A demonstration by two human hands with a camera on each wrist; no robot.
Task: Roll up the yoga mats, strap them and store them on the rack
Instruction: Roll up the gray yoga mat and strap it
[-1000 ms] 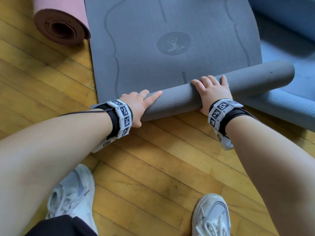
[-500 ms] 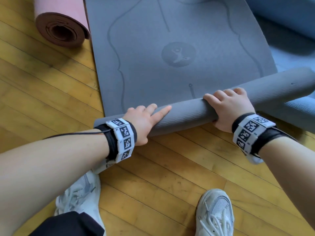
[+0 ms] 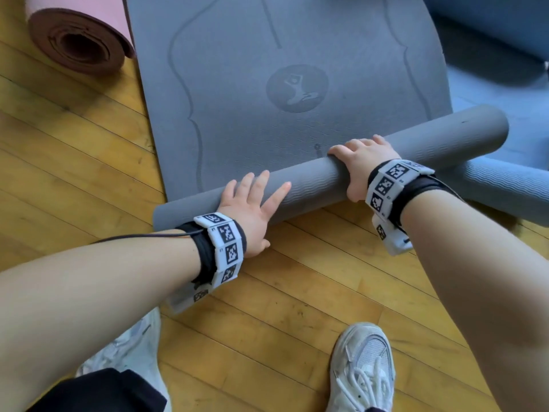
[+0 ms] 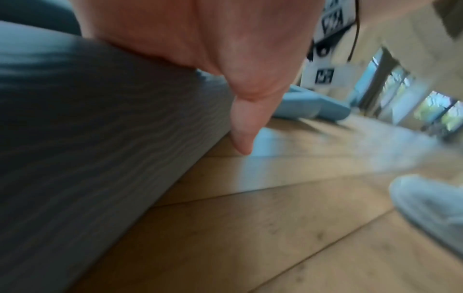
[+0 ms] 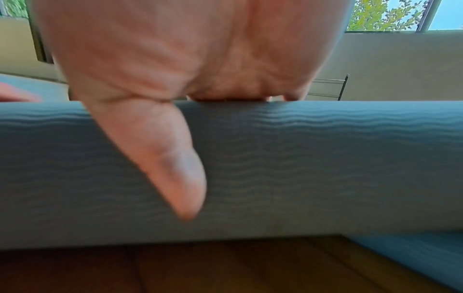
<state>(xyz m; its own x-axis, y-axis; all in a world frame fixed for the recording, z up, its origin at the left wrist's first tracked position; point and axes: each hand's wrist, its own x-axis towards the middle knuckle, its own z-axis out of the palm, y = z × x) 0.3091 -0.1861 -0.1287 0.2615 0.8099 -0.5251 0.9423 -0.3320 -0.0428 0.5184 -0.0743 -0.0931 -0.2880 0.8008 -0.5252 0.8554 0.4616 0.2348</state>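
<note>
A grey yoga mat (image 3: 297,49) lies on the wooden floor, its near end wound into a roll (image 3: 312,185) that runs across the head view. My left hand (image 3: 252,200) lies on top of the roll near its left end, fingers straight and spread; its thumb (image 4: 240,126) hangs down the near side of the roll (image 4: 100,138). My right hand (image 3: 361,157) grips the roll further right, fingers curled over the top. Its thumb (image 5: 170,162) presses the roll's ribbed near face (image 5: 325,168).
A rolled pink mat (image 3: 80,40) lies at the far left. A blue mat (image 3: 505,185) lies under and beside the grey roll's right end. My white shoes (image 3: 365,367) (image 3: 133,346) stand on the floor behind the roll. A metal frame (image 5: 328,87) stands by the far wall.
The roll has turned a little further onto the flat mat. My left hand has slid from the near side up onto the roll with its fingers spread. My right hand keeps its grip.
</note>
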